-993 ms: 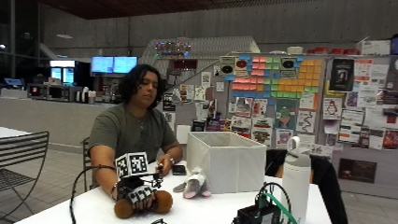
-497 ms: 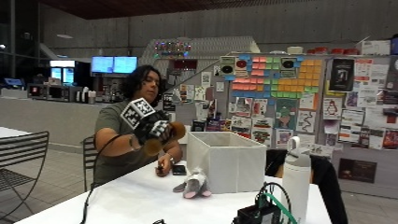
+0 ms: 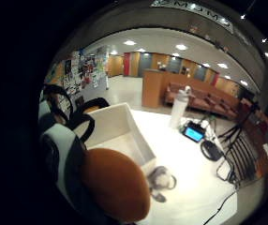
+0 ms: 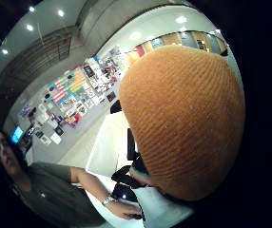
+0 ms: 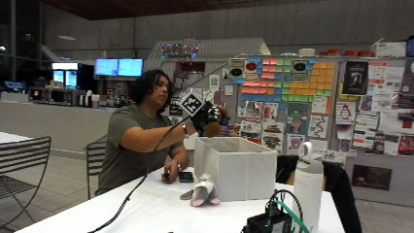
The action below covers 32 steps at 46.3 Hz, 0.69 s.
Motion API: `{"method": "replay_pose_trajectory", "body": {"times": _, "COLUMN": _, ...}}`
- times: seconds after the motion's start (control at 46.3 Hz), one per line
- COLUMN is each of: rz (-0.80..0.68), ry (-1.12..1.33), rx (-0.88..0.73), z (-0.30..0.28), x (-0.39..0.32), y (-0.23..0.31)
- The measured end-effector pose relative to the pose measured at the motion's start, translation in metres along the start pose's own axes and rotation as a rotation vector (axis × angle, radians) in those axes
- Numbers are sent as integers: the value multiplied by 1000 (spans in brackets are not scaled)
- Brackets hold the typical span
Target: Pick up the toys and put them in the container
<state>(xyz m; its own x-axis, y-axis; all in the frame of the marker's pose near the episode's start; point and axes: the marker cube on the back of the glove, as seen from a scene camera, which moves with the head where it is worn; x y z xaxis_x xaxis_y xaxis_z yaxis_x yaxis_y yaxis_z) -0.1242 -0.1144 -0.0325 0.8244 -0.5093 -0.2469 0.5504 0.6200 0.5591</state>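
Over container [image 5: 239, 165], R hand [image 5: 206, 116] grips brown toy [image 5: 213, 127].

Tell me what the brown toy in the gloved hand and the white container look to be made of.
Brown toy: soft plush, seemingly knitted or ribbed fabric; fine rows of stitches show across its rounded surface, matte. Right hand holds it above the container.

White container: probably a fabric-covered collapsible bin; flat matte walls with soft edges and a slight crease, no gloss. Stiff plastic cannot be ruled out.
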Motion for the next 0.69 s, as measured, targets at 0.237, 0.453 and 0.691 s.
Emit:
{"method": "replay_pose_trajectory", "body": {"times": 0.237, "rz": 161, "ry": -320, "rx": -384, "z": 63, "x": -38, "y": -7}}
{"method": "replay_pose_trajectory", "body": {"times": 0.453, "rz": 159, "ry": -225, "rx": -437, "z": 48, "x": 8, "y": 40}}
{"method": "replay_pose_trajectory", "body": {"times": 0.691, "rz": 489, "ry": -216, "rx": -509, "z": 48, "x": 71, "y": 134}}
